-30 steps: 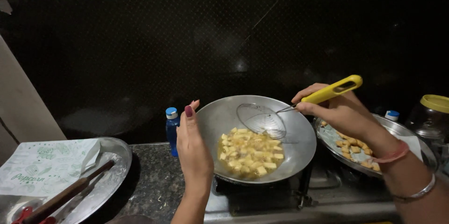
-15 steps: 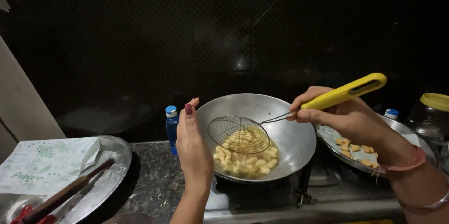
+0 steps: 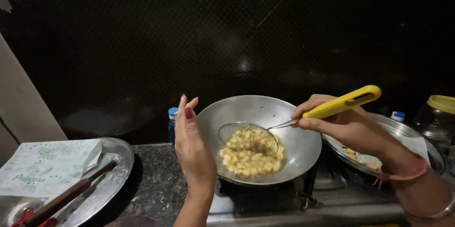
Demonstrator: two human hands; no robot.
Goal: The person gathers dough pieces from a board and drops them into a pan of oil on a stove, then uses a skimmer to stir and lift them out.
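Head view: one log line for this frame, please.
right hand: holds yellow-handled wire skimmer | skimmer: in round steel wok, over pale food cubes | left hand: open, raised beside wok

Wire skimmer dipped into a pan of frying yellow cubes on a stove.

The right hand holds the yellow-handled wire mesh skimmer with its basket among the pale yellow food cubes in the round grey metal pan. The left hand hovers open just beside the pan's left rim. A steel plate holding a paper packet lies well apart on the dark speckled tabletop.
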